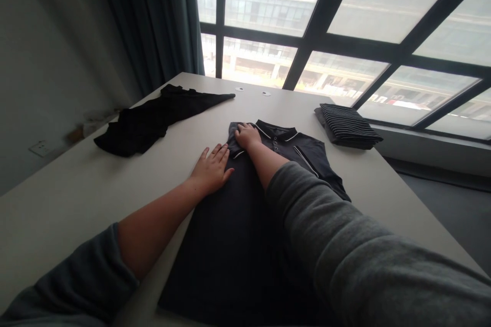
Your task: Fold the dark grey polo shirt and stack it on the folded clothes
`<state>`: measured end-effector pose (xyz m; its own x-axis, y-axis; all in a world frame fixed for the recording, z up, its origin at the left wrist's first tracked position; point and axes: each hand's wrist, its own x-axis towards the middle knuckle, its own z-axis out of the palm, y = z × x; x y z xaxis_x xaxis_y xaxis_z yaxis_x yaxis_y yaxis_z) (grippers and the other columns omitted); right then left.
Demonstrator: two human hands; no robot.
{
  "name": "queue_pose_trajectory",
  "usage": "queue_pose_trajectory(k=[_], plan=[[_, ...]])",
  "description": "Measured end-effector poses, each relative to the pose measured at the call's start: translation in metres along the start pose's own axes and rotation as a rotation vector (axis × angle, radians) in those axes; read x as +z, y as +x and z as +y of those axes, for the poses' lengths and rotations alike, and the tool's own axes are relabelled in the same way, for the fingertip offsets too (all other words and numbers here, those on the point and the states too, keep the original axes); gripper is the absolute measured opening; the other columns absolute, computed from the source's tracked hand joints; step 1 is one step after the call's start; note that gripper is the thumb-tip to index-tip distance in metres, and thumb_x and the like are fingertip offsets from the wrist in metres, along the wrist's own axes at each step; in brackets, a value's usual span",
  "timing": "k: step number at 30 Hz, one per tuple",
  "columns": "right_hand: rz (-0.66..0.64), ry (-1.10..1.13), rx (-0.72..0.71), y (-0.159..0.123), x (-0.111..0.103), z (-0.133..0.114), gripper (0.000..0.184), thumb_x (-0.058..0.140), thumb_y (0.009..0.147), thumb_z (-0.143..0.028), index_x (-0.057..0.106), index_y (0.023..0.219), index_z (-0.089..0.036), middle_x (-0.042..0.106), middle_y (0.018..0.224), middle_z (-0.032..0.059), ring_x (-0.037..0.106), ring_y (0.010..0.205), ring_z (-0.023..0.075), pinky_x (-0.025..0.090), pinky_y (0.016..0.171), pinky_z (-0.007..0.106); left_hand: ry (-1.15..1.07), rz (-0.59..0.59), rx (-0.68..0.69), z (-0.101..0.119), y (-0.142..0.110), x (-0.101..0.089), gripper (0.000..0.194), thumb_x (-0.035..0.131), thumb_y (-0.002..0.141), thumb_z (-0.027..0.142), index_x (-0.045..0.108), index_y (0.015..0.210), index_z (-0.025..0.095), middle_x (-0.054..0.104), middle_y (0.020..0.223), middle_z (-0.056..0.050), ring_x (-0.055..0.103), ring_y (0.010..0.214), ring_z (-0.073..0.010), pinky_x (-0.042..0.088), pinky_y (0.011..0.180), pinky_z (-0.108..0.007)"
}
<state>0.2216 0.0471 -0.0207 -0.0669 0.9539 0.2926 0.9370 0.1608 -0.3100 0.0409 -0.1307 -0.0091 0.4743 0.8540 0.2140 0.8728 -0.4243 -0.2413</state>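
We seem to be flattening a sleeve of the shirt spread on the table, left hand splayed at its edge, right hand on the shoulder, pinching or not we can't tell; next calls for light, even pressure.

The dark slate-grey, short-sleeved fabric polo shirt has a black folded cloth collar edged in white. From it: at ten o'clock, a plain black crumpled cloth garment; at two, a black rectangular folded fabric bundle, thinly white-striped; at eleven, a blue-grey pleated fabric curtain.
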Motion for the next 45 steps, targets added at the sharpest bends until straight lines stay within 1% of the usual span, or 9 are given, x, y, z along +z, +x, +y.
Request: queue_pose_trajectory(k=[7,12,16,20,23,27,33,40,45], plan=[[0.328,0.141,-0.04,-0.043,-0.022,-0.018,0.037,0.041,0.107,-0.033,0.071,0.123,-0.018,0.061,0.137,0.0127,0.055,0.124,0.0272,0.039,0.115,0.045,0.024,-0.152,-0.065,-0.009,0.0,0.017,0.072,0.03,0.107,0.049,0.033,0.165,0.005,0.018,0.174,-0.016,0.024,0.161,-0.0321,0.026,0.128,-0.055],[0.209,0.209,-0.349,-0.124,-0.036,-0.01,0.035,0.061,0.1,-0.033,0.068,0.133,-0.023,0.055,0.147,0.0113,0.045,0.142,0.0286,0.031,0.124,0.053,0.073,-0.154,-0.066,-0.012,-0.01,0.019,0.073,0.032,0.107,0.049,0.034,0.164,0.003,0.021,0.173,-0.018,0.023,0.161,-0.034,0.023,0.129,-0.058],[0.0,0.11,-0.531,-0.217,-0.06,0.054,0.045,0.068,0.095,-0.036,0.067,0.138,-0.022,0.051,0.155,0.0129,0.04,0.15,0.0338,0.031,0.126,0.057,0.077,-0.068,0.056,-0.007,-0.019,0.015,0.069,0.038,0.106,0.049,0.043,0.161,0.008,0.026,0.171,-0.018,0.022,0.161,-0.036,0.019,0.129,-0.061],[0.028,0.047,-0.242,-0.296,-0.08,0.145,0.047,0.054,0.102,-0.037,0.064,0.144,-0.019,0.049,0.158,0.0129,0.046,0.148,0.0299,0.034,0.128,0.05,-0.039,-0.046,0.355,0.009,-0.035,0.015,0.064,0.036,0.108,0.055,0.036,0.165,0.027,0.025,0.173,-0.005,0.022,0.162,-0.03,0.023,0.131,-0.054],[-0.05,-0.021,0.049,-0.331,-0.081,0.195,0.064,0.047,0.104,-0.048,0.048,0.16,-0.018,0.033,0.169,0.0146,0.034,0.157,0.0322,0.027,0.13,0.053,-0.103,-0.085,0.447,0.017,-0.047,0.018,0.059,0.037,0.108,0.057,0.031,0.165,0.039,0.022,0.174,0.0,0.025,0.161,-0.0297,0.027,0.129,-0.054],[-0.158,-0.048,0.177,-0.346,-0.077,0.218,0.074,0.036,0.105,-0.059,0.03,0.169,-0.024,0.012,0.175,0.0076,0.016,0.163,0.0305,0.014,0.132,0.058,-0.1,-0.1,0.451,0.01,-0.054,0.019,0.058,0.04,0.108,0.055,0.03,0.164,0.041,0.023,0.173,-0.002,0.028,0.16,-0.0315,0.029,0.128,-0.059],[-0.08,-0.043,0.274,-0.336,-0.077,0.215,0.072,0.033,0.106,-0.057,0.034,0.168,-0.02,0.022,0.173,0.0087,0.019,0.162,0.0336,0.011,0.129,0.067,-0.051,-0.066,0.428,-0.007,-0.075,0.017,0.057,0.039,0.108,0.055,0.035,0.162,0.039,0.031,0.171,-0.003,0.037,0.155,-0.0318,0.037,0.124,-0.058],[-0.066,-0.037,0.02,-0.333,-0.077,0.21,0.073,0.035,0.106,-0.055,0.036,0.166,-0.014,0.024,0.172,0.0106,0.019,0.163,0.0279,0.013,0.133,0.053,0.016,0.024,0.386,-0.013,-0.135,0.024,0.06,0.039,0.107,0.054,0.034,0.164,0.036,0.032,0.17,-0.005,0.043,0.153,-0.0318,0.042,0.122,-0.055],[-0.145,-0.017,0.023,-0.335,-0.075,0.21,0.08,0.032,0.105,-0.061,0.028,0.169,-0.013,0.014,0.174,0.0107,0.015,0.163,0.0287,0.014,0.133,0.052,0.046,0.072,0.404,-0.018,-0.175,0.027,0.064,0.044,0.107,0.052,0.025,0.167,0.037,0.031,0.17,-0.005,0.043,0.152,-0.0304,0.044,0.121,-0.054]])
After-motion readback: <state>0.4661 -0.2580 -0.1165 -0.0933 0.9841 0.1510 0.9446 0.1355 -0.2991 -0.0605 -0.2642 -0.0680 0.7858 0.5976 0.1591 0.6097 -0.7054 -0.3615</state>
